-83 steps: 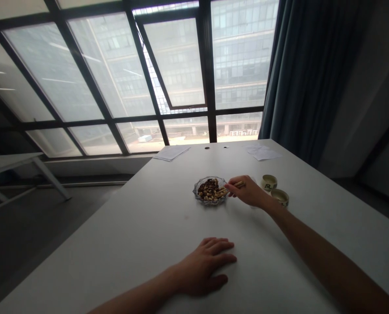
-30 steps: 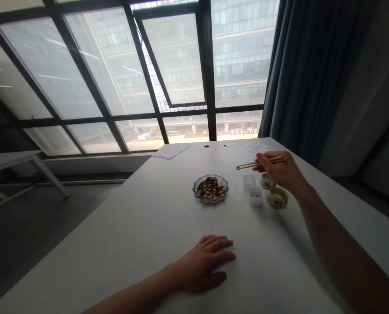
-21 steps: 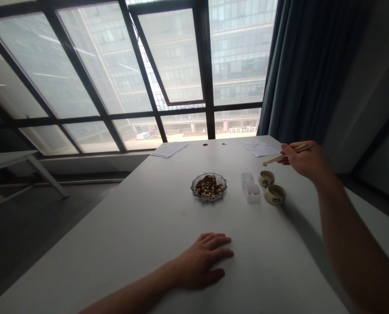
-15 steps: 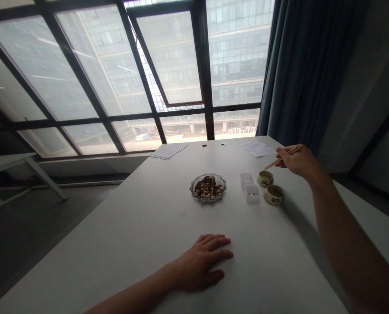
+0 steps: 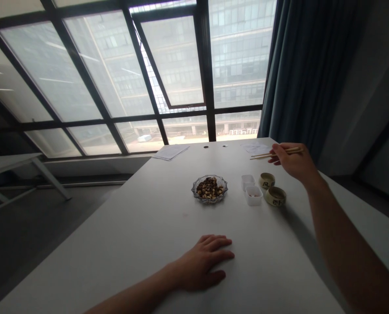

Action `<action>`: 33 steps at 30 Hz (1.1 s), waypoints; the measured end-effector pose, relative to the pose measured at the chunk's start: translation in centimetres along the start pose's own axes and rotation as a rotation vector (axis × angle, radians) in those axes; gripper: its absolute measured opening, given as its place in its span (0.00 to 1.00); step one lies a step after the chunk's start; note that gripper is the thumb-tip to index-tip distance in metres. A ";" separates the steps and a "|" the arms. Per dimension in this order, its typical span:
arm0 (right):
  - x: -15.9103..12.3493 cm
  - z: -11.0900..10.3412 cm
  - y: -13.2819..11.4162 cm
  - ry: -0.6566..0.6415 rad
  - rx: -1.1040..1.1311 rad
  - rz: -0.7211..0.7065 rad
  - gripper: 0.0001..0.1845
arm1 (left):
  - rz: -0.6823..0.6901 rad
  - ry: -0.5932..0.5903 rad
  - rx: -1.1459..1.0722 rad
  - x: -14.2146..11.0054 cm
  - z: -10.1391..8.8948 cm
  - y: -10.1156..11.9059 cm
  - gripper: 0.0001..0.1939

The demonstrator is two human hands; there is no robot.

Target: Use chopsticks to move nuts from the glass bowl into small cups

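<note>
The right hand (image 5: 292, 163) hovers above the far right part of the white tabletop (image 5: 142, 244), clamping a pair of slim light-wood chopsticks (image 5: 276, 152) between thumb and fingers, their tips close together with nothing visible between them. The tips point left, beyond 2 small square white plastic tubs (image 5: 250, 189) (the nearer holds a few pale bits). Just right of the tubs stand 2 round cream ceramic cups (image 5: 270, 188) bearing dark brushed characters, too small to read with confidence. Left of the tubs, a round cut-glass dish (image 5: 209, 189) holds a heap of mixed brown and tan nuts (image 5: 209, 188). The left hand (image 5: 204, 264) lies flat on the tabletop, fingers apart, gripping nothing, well apart from the dish. A loose white paper sheet (image 5: 256, 148) lies near the far edge, beneath the chopsticks in view, and a stack of white papers (image 5: 170, 151) lies further left along that edge.
</note>
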State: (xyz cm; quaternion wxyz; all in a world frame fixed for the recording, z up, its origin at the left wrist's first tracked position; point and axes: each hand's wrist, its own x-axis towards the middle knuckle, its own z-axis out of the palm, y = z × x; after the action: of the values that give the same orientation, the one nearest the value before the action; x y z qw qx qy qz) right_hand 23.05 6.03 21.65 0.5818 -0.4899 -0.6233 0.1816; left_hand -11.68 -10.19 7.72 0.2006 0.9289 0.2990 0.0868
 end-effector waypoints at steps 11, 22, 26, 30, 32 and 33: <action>-0.8 5.1 -5.5 -0.223 0.164 0.039 0.23 | -0.024 0.112 0.013 0.7 1.0 -0.4 0.20; -0.2 8.6 -4.7 -0.221 0.291 0.206 0.18 | -0.029 0.108 -0.013 0.7 0.8 -0.6 0.20; 0.2 9.7 -3.7 -0.243 0.335 0.182 0.17 | -0.032 0.093 -0.027 0.7 0.7 -0.7 0.20; 0.3 10.5 -2.4 -0.268 0.384 0.199 0.19 | -0.020 0.090 -0.055 0.6 0.5 -0.8 0.20; 0.1 10.9 -1.9 -0.297 0.409 0.205 0.20 | -0.009 0.084 -0.067 0.6 0.3 -0.9 0.20; 0.0 11.0 -1.7 -0.316 0.421 0.206 0.21 | -0.004 0.080 -0.071 0.5 0.2 -0.9 0.20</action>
State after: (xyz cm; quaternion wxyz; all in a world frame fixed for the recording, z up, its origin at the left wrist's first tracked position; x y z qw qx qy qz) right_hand 12.40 9.06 20.22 0.5450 -0.3847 -0.6017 0.4393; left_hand -11.70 -9.24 7.19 0.2216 0.9163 0.3055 0.1341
